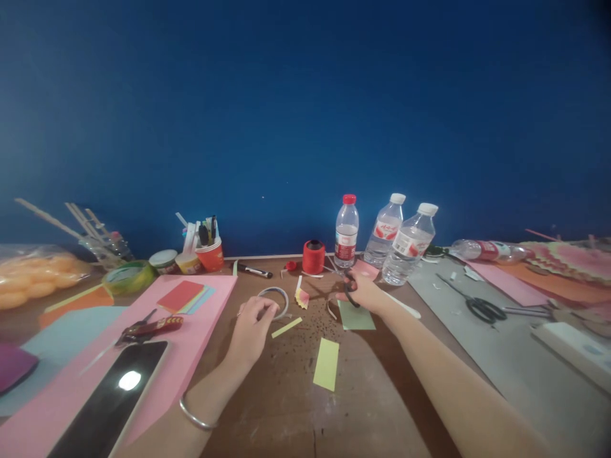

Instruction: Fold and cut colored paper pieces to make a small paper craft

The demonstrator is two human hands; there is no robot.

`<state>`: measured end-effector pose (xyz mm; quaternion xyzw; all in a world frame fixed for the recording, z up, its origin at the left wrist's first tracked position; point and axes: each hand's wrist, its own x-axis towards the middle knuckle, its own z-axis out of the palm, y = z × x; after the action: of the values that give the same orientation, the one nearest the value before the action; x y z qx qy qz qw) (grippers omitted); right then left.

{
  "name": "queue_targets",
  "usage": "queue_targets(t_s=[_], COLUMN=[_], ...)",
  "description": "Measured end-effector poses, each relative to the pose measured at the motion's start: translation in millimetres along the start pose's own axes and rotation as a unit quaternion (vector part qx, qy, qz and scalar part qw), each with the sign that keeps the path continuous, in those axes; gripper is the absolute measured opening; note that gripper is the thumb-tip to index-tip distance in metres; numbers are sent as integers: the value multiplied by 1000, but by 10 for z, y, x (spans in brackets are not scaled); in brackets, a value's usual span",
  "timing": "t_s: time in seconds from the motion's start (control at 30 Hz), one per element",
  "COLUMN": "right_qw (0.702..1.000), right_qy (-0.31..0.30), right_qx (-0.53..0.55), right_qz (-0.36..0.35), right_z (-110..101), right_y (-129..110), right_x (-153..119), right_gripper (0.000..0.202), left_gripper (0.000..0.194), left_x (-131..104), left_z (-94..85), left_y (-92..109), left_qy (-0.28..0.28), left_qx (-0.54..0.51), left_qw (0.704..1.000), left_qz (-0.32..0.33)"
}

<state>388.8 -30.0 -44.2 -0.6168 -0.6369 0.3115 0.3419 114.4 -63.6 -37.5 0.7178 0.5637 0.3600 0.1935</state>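
My left hand (254, 326) is closed, its fingers curled together at the near left side of a pale tape roll (287, 300). The fingers overlap the roll, and what they hold is hidden. My right hand (366, 292) is closed around the black handle of what look like scissors (351, 291), above a pale green paper square (357, 318). A yellow-green paper strip (287, 327) lies beside my left hand, and a yellow-green paper rectangle (326, 364) lies nearer to me. Between the hands is a small pink-and-yellow paper piece (301, 298) among dark crumbs.
Behind the hands stand a red thread spool (314, 257), a red-capped bottle (346, 238) and two white-capped bottles (386, 232). A phone (112, 401) rests on pink paper (217, 289) at left. Another pair of scissors (482, 310) lies on the grey mat (458, 343) at right.
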Motion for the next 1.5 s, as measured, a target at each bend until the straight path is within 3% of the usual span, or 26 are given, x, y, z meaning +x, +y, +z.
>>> queue_targets(t_s=[0.23,0.37,0.43,0.6,0.73,0.9,1.17,1.5], right_qw=[998,990,985,972,946,936,927,944], right_qy=[-21,27,45,117,183,156,148,158], right_qx=[-59,-130,-153,-198,-266,-314,-341,-284], right_qz=[-21,-55,-62,-44,-7,26,55,64], right_z=[119,169,161,-31,-224,-248,-197,-174], right_y=[-118,-85,-94,-101,52,235,246,271], right_x=[-85,-82,-76,-70,-75,-54,-17,-3], right_gripper=[40,61,56,24,28,26,28,28], left_gripper=[22,23,22,22,20,19,19,15], left_x=[-109,-122,-121,-131,-142,-141,-146,-157], left_z=[28,37,33,19,20,32,42,49], left_y=[130,122,114,130,138,126,111,125], left_qy=[-55,-52,-51,-55,-49,-51,-49,-78], left_qx=[-70,-74,-78,-86,-85,-90,-106,-52], left_qw=[995,995,995,995,995,995,993,993], left_qz=[36,39,20,-4,11,9,13,67])
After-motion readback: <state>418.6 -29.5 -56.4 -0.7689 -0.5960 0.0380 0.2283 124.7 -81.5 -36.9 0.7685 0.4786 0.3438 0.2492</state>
